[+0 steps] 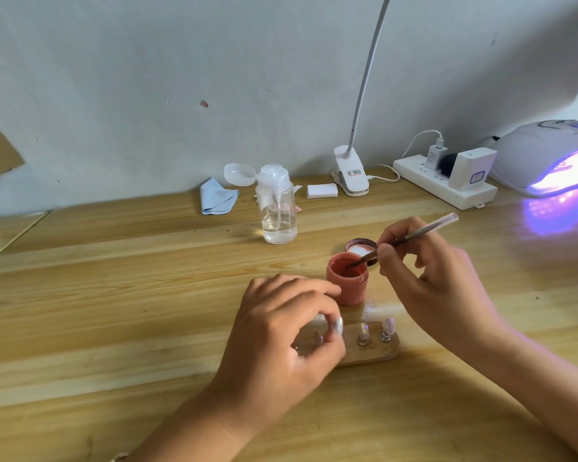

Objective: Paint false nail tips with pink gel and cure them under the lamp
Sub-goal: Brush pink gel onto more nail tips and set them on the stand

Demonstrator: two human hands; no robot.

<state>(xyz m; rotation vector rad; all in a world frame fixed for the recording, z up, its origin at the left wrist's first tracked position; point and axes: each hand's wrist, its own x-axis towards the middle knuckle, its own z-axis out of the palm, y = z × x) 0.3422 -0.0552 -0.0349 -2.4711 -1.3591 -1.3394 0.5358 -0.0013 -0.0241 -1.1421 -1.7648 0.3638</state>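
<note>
A small open pink gel jar stands on the wooden table. My right hand pinches a thin brush, whose tip dips into the gel. The jar's lid lies just behind it. In front of the jar sits a clear oval nail-tip stand with two tips visible on pegs. My left hand covers the stand's left end, its fingers curled, pinching a clear nail tip. At the far right the curing lamp glows purple.
A clear pump bottle with its cap open stands behind the jar, beside a folded blue cloth and white pads. A clip-on desk lamp and a white power strip with plugs sit along the wall.
</note>
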